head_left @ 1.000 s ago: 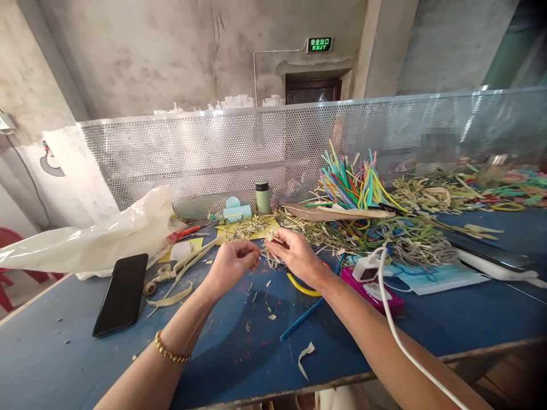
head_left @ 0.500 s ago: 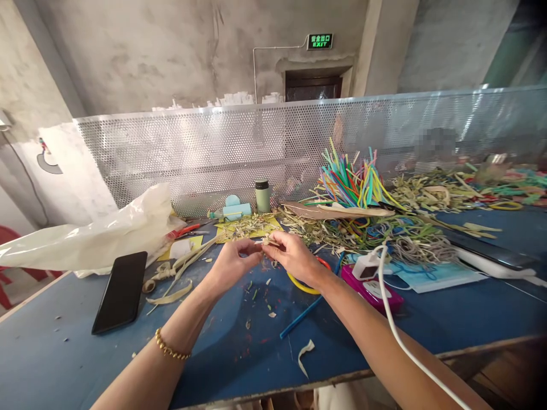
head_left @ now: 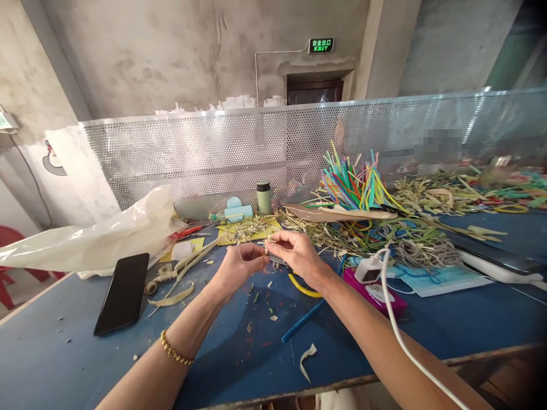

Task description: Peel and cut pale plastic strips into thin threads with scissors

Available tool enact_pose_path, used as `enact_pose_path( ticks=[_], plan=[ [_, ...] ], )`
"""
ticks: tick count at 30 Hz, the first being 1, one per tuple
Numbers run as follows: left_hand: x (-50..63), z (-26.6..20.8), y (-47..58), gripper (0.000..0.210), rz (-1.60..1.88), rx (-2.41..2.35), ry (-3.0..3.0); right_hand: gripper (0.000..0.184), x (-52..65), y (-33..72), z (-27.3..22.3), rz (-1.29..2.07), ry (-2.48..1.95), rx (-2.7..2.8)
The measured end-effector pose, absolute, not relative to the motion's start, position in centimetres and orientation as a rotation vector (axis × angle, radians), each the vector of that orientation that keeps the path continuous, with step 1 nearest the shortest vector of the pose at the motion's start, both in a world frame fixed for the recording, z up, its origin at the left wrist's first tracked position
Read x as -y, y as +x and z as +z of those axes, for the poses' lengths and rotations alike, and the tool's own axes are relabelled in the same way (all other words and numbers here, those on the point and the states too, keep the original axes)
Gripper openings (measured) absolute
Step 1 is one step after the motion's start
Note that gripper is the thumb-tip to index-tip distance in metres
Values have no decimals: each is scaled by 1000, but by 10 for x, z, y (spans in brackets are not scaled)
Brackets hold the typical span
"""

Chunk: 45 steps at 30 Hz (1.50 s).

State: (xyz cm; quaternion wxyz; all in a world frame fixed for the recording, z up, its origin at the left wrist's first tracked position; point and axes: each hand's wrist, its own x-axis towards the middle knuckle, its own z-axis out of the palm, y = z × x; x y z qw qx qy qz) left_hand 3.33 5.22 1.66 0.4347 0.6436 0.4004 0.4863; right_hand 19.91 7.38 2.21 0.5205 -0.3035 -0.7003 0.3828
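Observation:
Above the blue table (head_left: pixel 325 364), my left hand (head_left: pixel 238 269) and my right hand (head_left: pixel 298 254) meet fingertip to fingertip. Between them they pinch a small pale piece of straw-like strip (head_left: pixel 268 244), mostly hidden by the fingers. Its exact shape is too small to make out. Just beyond the hands, pale dried scraps (head_left: pixel 252 226) lie on a yellow sheet (head_left: pixel 221 240). A yellow tube (head_left: pixel 305 289) and a blue tube (head_left: pixel 299 327) rest under my right wrist.
A black phone (head_left: pixel 122 293) and pale fibre strips (head_left: pixel 173 296) lie left, near red-handled pliers (head_left: pixel 188 232). A plastic bag (head_left: pixel 94 236) sits behind. A green bottle (head_left: pixel 264 199) stands at the back. Right are colourful strips (head_left: pixel 352 182), a purple box (head_left: pixel 376 293) and a white cable (head_left: pixel 395 330).
The fingertips have shifted slightly around the small piece, and the right fingers are raised a little. The whole view has tilted slightly; the things on the table lie as before.

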Motion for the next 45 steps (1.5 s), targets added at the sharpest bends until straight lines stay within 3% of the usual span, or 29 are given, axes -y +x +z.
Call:
enact_pose_path(
  ticks=[15,25,30,36,45],
  plan=[
    [-58,6,34,22,1262,-884,1392,40,-88,199,12,851,-813,1558],
    [-92,-17,18,22,1293,-933,939,19,-129,211,-20,454,-1114,1712],
    [-89,0,0,16,1320,-1033,936,17,-128,213,-20,348,-1092,1723],
    [-70,24,-5,16,1351,-987,992,11,-115,204,-9,451,-1051,1734],
    [-70,38,27,24,1435,-912,1075,31,-70,180,23,875,-859,1578]
  ],
)
